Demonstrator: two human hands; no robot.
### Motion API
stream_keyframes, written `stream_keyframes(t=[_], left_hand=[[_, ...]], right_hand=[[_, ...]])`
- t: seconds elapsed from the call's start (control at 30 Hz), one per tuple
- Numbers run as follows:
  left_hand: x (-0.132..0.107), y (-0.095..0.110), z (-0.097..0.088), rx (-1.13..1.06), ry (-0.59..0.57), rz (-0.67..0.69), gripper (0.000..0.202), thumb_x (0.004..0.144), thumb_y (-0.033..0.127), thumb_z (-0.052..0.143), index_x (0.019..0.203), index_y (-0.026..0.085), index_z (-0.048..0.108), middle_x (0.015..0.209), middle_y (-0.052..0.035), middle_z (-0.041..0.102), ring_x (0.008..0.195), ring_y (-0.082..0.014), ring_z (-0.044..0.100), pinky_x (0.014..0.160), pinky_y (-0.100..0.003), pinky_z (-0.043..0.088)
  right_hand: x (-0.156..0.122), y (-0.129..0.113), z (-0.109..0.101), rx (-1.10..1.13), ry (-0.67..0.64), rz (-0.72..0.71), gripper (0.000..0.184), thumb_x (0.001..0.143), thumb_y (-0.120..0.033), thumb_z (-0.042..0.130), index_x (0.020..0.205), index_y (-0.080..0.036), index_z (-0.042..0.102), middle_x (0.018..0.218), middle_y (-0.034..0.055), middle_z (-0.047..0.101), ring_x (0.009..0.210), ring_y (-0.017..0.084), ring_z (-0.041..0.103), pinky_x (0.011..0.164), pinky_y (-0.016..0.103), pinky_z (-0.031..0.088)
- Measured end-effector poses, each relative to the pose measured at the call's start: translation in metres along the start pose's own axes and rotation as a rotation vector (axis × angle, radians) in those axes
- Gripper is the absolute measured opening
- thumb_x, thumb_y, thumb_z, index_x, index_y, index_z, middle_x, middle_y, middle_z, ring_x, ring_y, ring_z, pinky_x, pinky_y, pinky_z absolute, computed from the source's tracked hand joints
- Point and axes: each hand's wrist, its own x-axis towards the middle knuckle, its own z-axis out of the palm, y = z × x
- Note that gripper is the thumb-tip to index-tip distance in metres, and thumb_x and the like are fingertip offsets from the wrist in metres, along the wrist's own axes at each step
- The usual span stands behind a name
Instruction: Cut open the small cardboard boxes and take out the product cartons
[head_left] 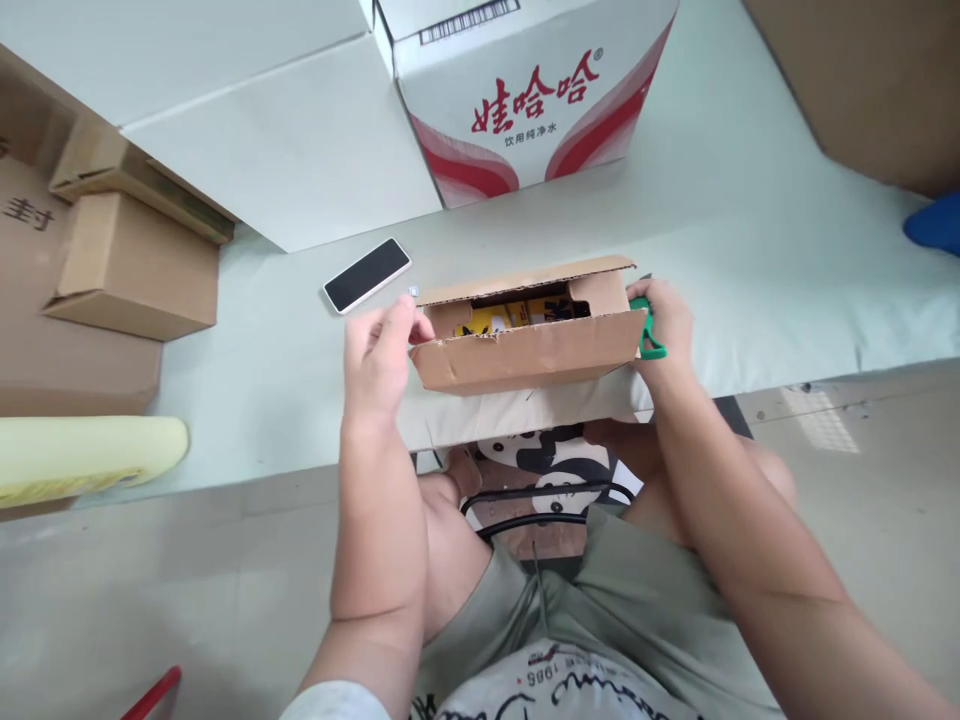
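A brown cardboard box (529,357) stands near the table's front edge with its top slit partly open. Inside it show yellow packs (517,316) with dark print. My left hand (381,350) is closed at the box's left end, its fingertips at the edge of the cardboard. By those fingertips is a small whitish piece (413,291), too small to name. Around green-handled scissors (651,330) my right hand (671,318) is closed, against the box's right end. Most of the scissors' blades are hidden.
A phone (367,275) lies behind my left hand. White cartons (525,110) stand at the back, brown boxes (142,265) at the left. A pale yellow roll (90,455) lies at the front left. Something blue (934,225) sits at the right edge.
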Motion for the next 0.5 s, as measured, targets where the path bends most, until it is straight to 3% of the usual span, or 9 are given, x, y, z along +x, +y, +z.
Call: stream_keyframes(t=[0.1, 0.23, 0.4, 0.5], left_hand=[[-0.003, -0.001, -0.008, 0.029, -0.165, -0.006, 0.063, 0.096, 0.075, 0.050, 0.066, 0.023, 0.070, 0.071, -0.0053, 0.071, 0.071, -0.0192, 0.067, 0.073, -0.036, 0.055], [-0.010, 0.000, -0.013, 0.067, -0.344, 0.126, 0.060, 0.097, 0.075, 0.046, 0.078, 0.027, 0.077, 0.106, -0.0076, 0.082, 0.103, -0.0259, 0.072, 0.095, -0.046, 0.057], [-0.016, 0.002, -0.010, 0.201, -0.440, 0.258, 0.075, 0.091, 0.086, 0.039, 0.056, 0.029, 0.072, 0.095, -0.0091, 0.084, 0.095, -0.0301, 0.066, 0.105, -0.062, 0.049], [-0.018, 0.003, -0.010, 0.281, -0.482, 0.291, 0.077, 0.093, 0.085, 0.032, 0.073, 0.030, 0.083, 0.133, -0.0083, 0.076, 0.123, -0.0323, 0.061, 0.118, -0.062, 0.042]], right_hand=[[0.001, 0.004, 0.003, -0.025, 0.022, 0.047, 0.022, 0.072, -0.029, 0.053, 0.091, -0.022, 0.061, 0.099, 0.0071, 0.067, 0.092, 0.022, 0.061, 0.087, 0.037, 0.052], [0.005, 0.014, -0.008, -0.216, -0.051, 0.020, 0.029, 0.071, -0.028, 0.055, 0.098, -0.020, 0.062, 0.114, 0.0134, 0.065, 0.103, 0.026, 0.063, 0.095, 0.044, 0.053], [0.010, 0.035, -0.019, -0.289, -0.079, -0.001, 0.047, 0.070, -0.029, 0.060, 0.115, -0.018, 0.064, 0.130, 0.0191, 0.059, 0.118, 0.034, 0.060, 0.105, 0.055, 0.052], [0.009, 0.043, -0.017, -0.260, -0.067, -0.058, 0.054, 0.073, -0.026, 0.060, 0.126, -0.022, 0.067, 0.141, 0.0191, 0.053, 0.133, 0.039, 0.052, 0.113, 0.064, 0.043]])
